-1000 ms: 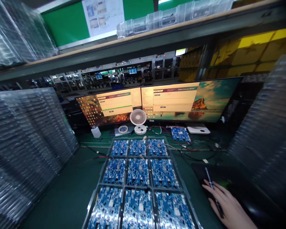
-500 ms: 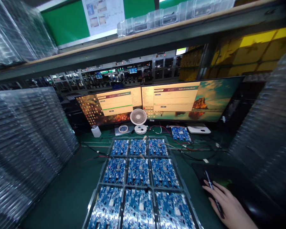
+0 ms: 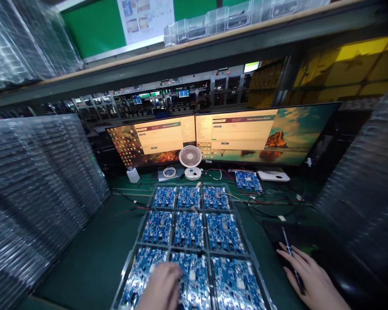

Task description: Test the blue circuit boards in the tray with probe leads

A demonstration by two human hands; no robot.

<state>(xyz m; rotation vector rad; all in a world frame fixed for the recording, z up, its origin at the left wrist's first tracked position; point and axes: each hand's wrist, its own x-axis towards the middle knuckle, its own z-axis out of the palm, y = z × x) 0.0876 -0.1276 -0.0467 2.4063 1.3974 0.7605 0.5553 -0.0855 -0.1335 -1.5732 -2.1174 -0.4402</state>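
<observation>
My left hand (image 3: 163, 284) is over the front row of a plastic tray (image 3: 129, 263) of blue circuit boards, above the seam between the left circuit board (image 3: 144, 267) and the middle circuit board (image 3: 192, 275). Its fingers curl downward and are blurred, so whether they hold anything is hidden. Off the tray's right side, my right hand (image 3: 305, 273) rests on a dark mat (image 3: 271, 228). A slim dark pen (image 3: 288, 246) is held between its fingers, with the tip pointing away from me.
Two monitors (image 3: 161, 137) stand behind the tray, with a small white fan (image 3: 190, 156) before them. A loose circuit board (image 3: 248, 181) lies among wires, near a tape roll (image 3: 169, 173) and white bottle (image 3: 133, 175). Tall stacks of clear trays (image 3: 39, 193) flank the bench. A shelf (image 3: 187, 52) crosses overhead.
My left hand has come into view over the front of the tray. The green bar on the left monitor is gone. My right hand keeps the pen in the same place.
</observation>
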